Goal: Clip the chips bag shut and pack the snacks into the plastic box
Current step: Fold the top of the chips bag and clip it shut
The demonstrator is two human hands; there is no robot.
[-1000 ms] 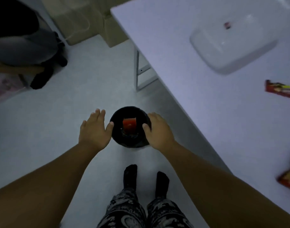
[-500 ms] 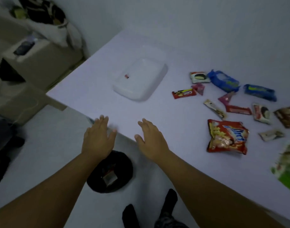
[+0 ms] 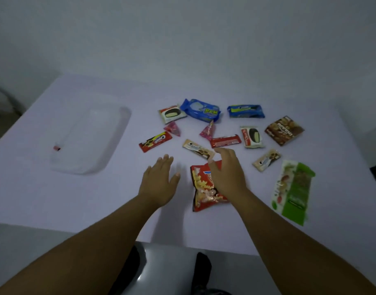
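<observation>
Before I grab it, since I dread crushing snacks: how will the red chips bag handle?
The red chips bag looks puffy and crinkled, so probably light and floppy, sagging if lifted by one corner. Its glossy film may slip. The right hand hovers over it; squeezing would likely crush the contents.

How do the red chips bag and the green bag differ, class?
The red chips bag is partly under the right hand; the green bag lies uncovered, further right. The chips bag looks puffy and crinkled, the green bag flat. The green bag is longer and narrower. Both lie on the table, outside the box.
</observation>
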